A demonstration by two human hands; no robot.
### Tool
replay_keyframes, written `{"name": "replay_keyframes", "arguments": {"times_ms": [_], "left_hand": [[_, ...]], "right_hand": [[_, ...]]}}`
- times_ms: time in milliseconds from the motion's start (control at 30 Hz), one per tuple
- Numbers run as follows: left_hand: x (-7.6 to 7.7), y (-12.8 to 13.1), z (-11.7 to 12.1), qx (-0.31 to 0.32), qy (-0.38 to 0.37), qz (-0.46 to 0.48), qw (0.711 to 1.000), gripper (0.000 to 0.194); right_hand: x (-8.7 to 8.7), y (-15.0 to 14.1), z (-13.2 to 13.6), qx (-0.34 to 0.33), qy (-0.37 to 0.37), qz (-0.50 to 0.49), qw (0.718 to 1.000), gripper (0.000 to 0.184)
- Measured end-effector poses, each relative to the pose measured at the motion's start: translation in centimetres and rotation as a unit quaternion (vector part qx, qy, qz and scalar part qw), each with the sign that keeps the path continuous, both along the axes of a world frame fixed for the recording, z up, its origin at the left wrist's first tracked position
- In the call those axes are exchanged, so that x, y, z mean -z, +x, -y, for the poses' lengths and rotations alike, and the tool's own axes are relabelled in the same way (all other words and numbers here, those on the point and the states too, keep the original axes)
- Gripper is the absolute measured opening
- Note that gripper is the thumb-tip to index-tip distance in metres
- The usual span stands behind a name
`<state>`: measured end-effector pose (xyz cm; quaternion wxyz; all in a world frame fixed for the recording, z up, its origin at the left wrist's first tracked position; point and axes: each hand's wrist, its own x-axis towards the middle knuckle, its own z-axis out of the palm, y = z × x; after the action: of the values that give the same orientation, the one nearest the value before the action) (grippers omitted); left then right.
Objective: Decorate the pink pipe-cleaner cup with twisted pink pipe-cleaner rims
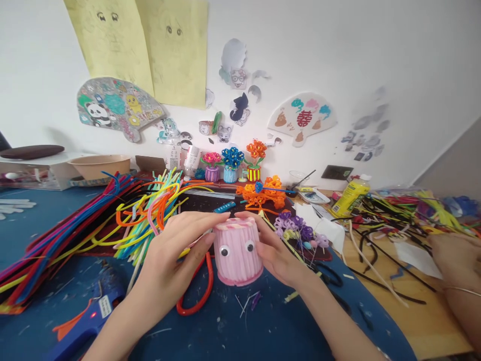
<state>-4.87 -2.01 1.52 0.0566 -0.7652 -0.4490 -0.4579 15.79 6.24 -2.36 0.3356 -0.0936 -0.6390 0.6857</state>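
Note:
A pink pot (239, 258) covered in upright pipe cleaners, with two googly eyes and a twisted pink-and-white rim, is held above the blue table mat. My left hand (180, 245) has its fingers curved against the pot's left side and rim. From the other side my right hand (276, 253) presses its fingers on the pot's right side, near one eye. Under the pot lie a red looped pipe cleaner (206, 301) and some small purple scraps (255, 301). A blue hot glue gun (90, 318) with a lit red light rests left of my left forearm.
Bundled pipe cleaners (150, 215) spread across the left. Orange flowers (266, 193) and purple flowers (300, 230) lie behind the pot. Finished flower pots (230, 174) stand by the wall. A yellow bottle (349, 195) stands right; another person's hand (454, 255) rests on the wooden table.

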Motion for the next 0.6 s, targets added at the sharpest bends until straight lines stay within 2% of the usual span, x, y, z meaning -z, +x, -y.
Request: {"name": "replay_keyframes", "arguments": {"times_ms": [167, 300, 400, 500, 600], "left_hand": [[-0.24, 0.23, -0.01, 0.017, 0.016, 0.000, 1.000, 0.019], [-0.17, 0.21, 0.01, -0.014, -0.010, 0.007, 1.000, 0.006], [-0.06, 0.15, -0.04, -0.036, -0.013, 0.007, 0.999, 0.005], [-0.06, 0.34, -0.10, -0.051, -0.008, 0.001, 0.999, 0.005], [-0.12, 0.84, -0.10, -0.055, -0.004, -0.006, 0.998, 0.006]], "right_hand": [[-0.11, 0.00, 0.07, -0.019, 0.007, 0.020, 1.000, 0.052], [-0.56, 0.38, -0.01, -0.047, 0.017, 0.082, 0.995, 0.050], [-0.72, 0.79, -0.29, -0.053, 0.064, 0.145, 0.986, 0.061], [-0.64, 0.82, -0.45, 0.034, 0.138, 0.143, 0.979, 0.069], [-0.54, 0.29, -0.15, 0.165, 0.223, 0.080, 0.958, 0.054]]}}
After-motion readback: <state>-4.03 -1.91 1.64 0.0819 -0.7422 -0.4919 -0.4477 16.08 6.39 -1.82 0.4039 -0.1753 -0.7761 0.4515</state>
